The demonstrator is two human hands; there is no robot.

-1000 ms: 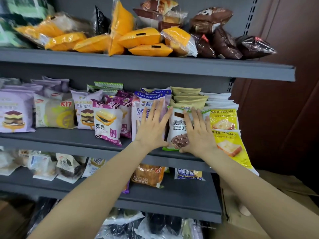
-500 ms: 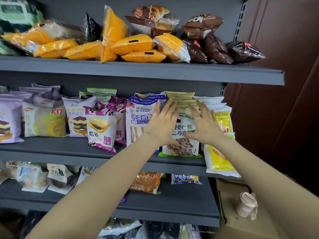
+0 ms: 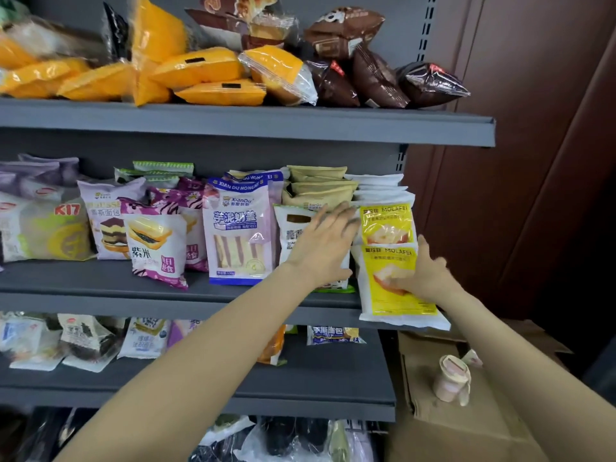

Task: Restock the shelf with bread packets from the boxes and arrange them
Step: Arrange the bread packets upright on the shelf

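Now right grip [image 3: 423, 278] pinches yellow packet [image 3: 396, 295]; left grip [image 3: 325, 243] presses white packet [image 3: 293, 228].

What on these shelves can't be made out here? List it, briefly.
Head view only:
- White packet: its print is mostly covered by the left hand.
- Front yellow packet: the right hand covers part of its bread picture.
- Bottom shelf packets: cut off by the lower edge, dark.
- Orange packets at top left: blurred and cut by the edge.
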